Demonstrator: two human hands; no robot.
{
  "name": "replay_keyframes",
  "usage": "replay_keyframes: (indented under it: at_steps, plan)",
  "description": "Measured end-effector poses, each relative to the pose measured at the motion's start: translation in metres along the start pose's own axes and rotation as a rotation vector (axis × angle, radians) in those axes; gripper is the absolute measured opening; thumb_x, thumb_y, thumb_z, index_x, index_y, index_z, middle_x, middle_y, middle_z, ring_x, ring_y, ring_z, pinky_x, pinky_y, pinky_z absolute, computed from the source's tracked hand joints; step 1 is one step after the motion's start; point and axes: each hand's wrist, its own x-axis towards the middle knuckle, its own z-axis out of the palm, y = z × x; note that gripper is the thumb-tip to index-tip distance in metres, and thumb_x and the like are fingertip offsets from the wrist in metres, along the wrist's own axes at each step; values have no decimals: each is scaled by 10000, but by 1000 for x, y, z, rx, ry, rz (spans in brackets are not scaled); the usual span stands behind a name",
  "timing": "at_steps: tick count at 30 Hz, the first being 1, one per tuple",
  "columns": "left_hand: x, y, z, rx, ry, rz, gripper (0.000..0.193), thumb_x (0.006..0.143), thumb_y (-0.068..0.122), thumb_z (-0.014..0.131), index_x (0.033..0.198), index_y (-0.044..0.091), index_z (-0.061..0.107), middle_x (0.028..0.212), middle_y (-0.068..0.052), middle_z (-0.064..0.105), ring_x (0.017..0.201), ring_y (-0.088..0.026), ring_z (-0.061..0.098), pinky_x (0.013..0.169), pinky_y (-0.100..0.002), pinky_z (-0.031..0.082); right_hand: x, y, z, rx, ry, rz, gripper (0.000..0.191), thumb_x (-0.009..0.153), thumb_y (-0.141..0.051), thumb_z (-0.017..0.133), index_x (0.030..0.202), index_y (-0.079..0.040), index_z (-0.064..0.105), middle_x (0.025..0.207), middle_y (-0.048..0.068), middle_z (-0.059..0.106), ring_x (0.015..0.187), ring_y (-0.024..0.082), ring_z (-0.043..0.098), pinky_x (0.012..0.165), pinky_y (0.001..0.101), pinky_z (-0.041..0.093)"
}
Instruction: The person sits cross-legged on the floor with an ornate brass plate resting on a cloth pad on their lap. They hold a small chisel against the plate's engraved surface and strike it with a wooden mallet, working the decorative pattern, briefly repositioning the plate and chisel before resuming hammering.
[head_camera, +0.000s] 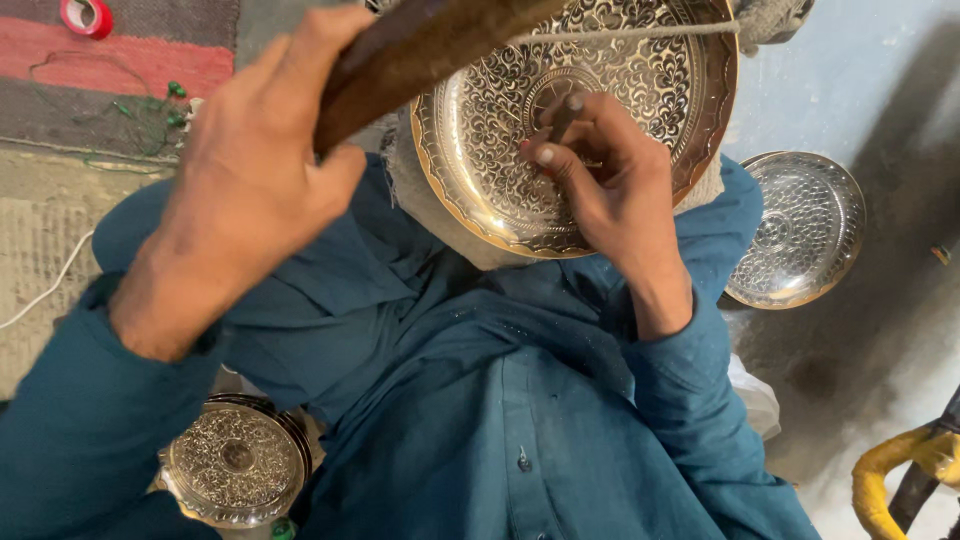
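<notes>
Soft, even daylight; bright glare glints off the engraved metal plate (600, 100); a dark shadow spreads over the floor at right; the near wooden handle (420, 50) is blurred.

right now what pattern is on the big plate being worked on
Dense engraved floral scrollwork around a central medallion on the silvery plate, gold-toned rim; head view.

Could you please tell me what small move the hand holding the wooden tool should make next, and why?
Probably a short, light tap downward with the wooden mallet. The left hand holds it raised, while the right hand pinches a thin punch with its tip set on the engraved brass plate. The punch looks placed and steady.
</notes>
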Motion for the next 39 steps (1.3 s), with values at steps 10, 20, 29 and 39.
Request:
replay_keyframes:
  at_steps: [10,20,29,39]
  plan:
    - [2,12,4,-65,-15,-213,703,835,18,667,1471,187,418,1124,-87,619,846,-353,667,726,-477,520,-2,-2,4,-96,26,-45,266,1051,44,698,1293,19,590,1133,78,740,1090,160,753,909,266,625]
    - [3,7,2,390,-3,106,758,853,-25,743,1534,200,499,946,-128,539,926,-358,607,825,-499,472,0,-8,2,-199,23,-41,259,1042,26,721,1278,12,616,980,72,753,988,137,744,834,259,587]
    - [4,7,3,535,46,142,667,935,-49,732,1503,224,513,931,-129,544,928,-357,596,895,-490,490,1,-9,3,-149,22,-27,282,1046,-4,704,1309,1,604,1074,75,765,1044,135,759,885,250,622]
    - [3,2,10,489,51,145,750,868,-16,692,1558,197,488,940,-109,517,928,-344,572,847,-478,456,0,-9,0,-162,-3,-32,307,1037,25,695,1330,4,608,1051,85,754,1029,136,750,878,260,601]
